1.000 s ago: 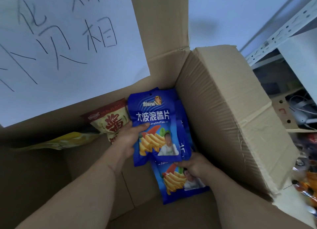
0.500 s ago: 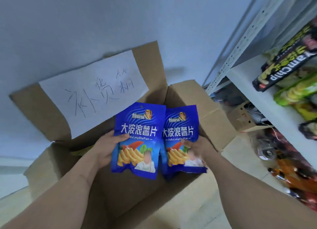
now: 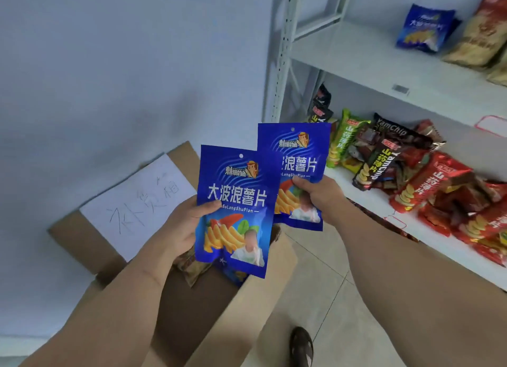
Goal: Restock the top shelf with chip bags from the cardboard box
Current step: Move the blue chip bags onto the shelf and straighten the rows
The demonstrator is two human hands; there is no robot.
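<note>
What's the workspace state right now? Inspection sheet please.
Surface: top shelf mostly bare at its left; tiled floor below.
Job's things: two blue bags, left bag and right bag, held upright above the box; another blue bag already on the top shelf.
Clutter: red, green and black snack bags piled on the lower shelf.
Grippers: left hand grips one bag, right hand the other.
Cables: nothing seen.
Surroundings: pale wall; handwritten paper on a box flap; shoe.

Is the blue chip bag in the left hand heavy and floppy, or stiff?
Probably light: the left hand holds the blue chip bag by one edge. It stands flat and upright, so it seems fairly stiff. Its glossy film may be a bit slippery.
</note>
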